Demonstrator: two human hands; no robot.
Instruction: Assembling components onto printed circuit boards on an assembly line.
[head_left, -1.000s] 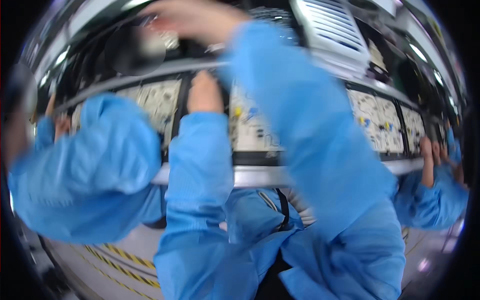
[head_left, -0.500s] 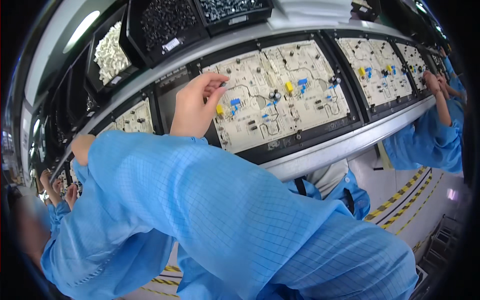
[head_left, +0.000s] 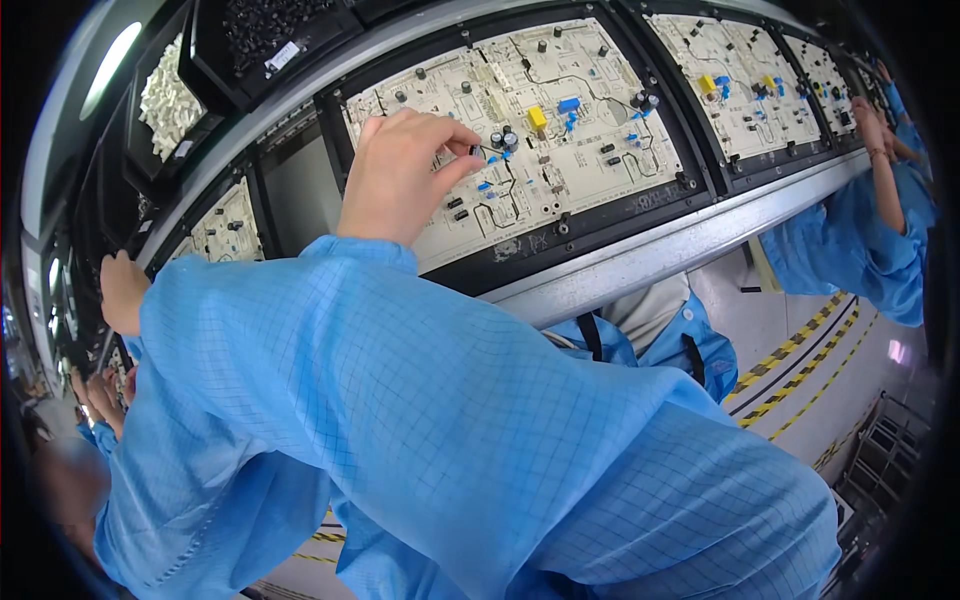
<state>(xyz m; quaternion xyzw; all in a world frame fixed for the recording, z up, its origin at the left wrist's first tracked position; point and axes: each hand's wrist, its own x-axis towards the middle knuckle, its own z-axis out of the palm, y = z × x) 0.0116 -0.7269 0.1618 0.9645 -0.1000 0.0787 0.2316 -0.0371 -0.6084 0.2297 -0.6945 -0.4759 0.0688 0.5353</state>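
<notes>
My left hand (head_left: 405, 180) reaches over a cream circuit board (head_left: 600, 150) in a black frame, its thumb and fingertips pinched. Between the tips is a small dark electronic component (head_left: 473, 151), mostly covered by the fingers. Just right of them, dark round capacitors (head_left: 505, 140) stand on the board, along with a yellow block (head_left: 537, 119) and a blue block (head_left: 569, 104). Part of the board's left side lies hidden under my hand. A wide blue sleeve (head_left: 400, 400) covers my arm, bent at the elbow. My right hand does not show.
Black bins hold white parts (head_left: 172, 100) and small black parts (head_left: 265, 30) at the upper left. More framed boards (head_left: 730, 90) line the metal rail (head_left: 600, 285). Co-workers' hands work on the right (head_left: 872, 125) and left (head_left: 125, 292). Striped tape (head_left: 790, 350) marks the floor.
My left hand has moved over the board toward its capacitors, the component still pinched. The whole view has shifted, so bins and boards appear higher and farther left. The co-worker's left-side hand is more exposed.
</notes>
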